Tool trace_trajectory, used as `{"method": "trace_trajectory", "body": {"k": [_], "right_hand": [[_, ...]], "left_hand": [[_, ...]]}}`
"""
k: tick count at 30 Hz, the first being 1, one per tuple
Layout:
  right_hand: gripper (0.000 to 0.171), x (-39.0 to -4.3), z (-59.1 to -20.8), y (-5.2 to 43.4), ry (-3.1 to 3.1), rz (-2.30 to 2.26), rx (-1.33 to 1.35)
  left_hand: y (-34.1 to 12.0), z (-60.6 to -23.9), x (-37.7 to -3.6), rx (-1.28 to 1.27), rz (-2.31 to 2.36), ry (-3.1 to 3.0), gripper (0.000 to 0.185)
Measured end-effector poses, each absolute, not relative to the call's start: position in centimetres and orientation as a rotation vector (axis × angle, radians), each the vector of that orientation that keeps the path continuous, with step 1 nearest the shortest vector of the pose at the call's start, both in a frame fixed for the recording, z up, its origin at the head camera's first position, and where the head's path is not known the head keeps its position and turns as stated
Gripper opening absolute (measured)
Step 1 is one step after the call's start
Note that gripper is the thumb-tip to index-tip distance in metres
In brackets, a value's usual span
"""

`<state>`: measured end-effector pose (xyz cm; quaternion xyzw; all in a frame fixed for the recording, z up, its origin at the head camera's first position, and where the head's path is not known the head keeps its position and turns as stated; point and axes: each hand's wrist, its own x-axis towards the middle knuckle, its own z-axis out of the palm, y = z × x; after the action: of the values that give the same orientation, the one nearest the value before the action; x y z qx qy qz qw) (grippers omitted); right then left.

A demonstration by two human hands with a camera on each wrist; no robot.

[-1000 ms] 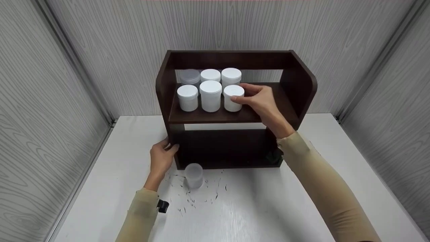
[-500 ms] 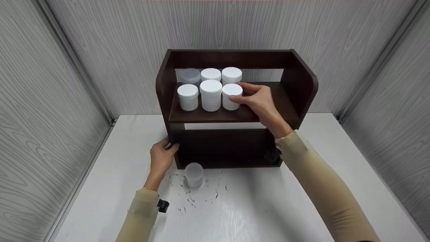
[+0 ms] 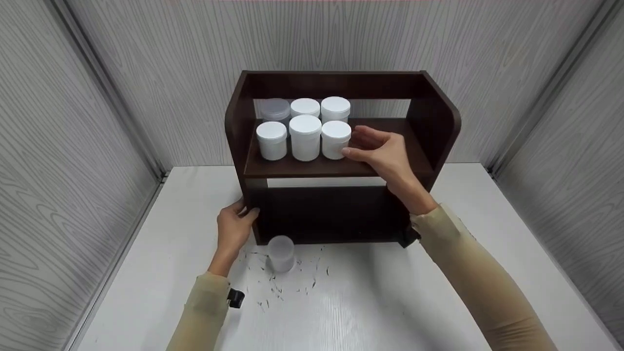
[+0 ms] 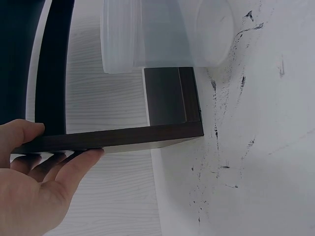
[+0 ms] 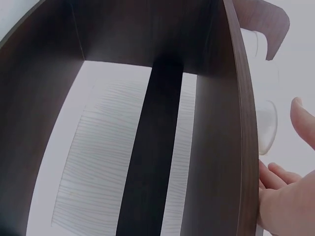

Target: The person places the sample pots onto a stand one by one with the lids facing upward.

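A dark brown wooden shelf stands on the white table. On its upper board, lidded jars stand in two rows: a short white jar, a taller white jar and another short white jar in front. My left hand grips the shelf's left side panel between thumb and fingers. Beside the front right jar is my right hand, thumb and fingers spread, holding nothing. In the right wrist view, a gap shows between the thumb and the nearest jar.
A translucent cup stands on the table before the shelf's left front corner, dark scuff marks around it. Behind the front row are a greyish jar and two white lids. Grey wood-grain walls enclose the table.
The front right jar has shifted slightly left, against the taller jar. My right hand has let go of it and drawn back to the right. My left hand keeps its hold.
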<state>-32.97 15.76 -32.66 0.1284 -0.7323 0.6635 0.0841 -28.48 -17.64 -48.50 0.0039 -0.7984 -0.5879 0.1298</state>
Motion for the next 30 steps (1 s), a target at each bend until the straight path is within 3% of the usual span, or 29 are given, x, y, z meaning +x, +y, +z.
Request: {"method": "trace_trajectory", "body": {"k": [23, 30], "right_hand": [[0.057, -24.7, -35.8, 19.5, -2.118, 1.866, 0.460], [0.055, -23.1, -38.4, 20.2, -2.130, 1.872, 0.472]], "left_hand": [[-17.6, -48.4, -28.4, 0.021, -1.672, -2.315, 0.047], [-17.6, -48.4, -28.3, 0.027, -1.699, -2.325, 0.053]]}}
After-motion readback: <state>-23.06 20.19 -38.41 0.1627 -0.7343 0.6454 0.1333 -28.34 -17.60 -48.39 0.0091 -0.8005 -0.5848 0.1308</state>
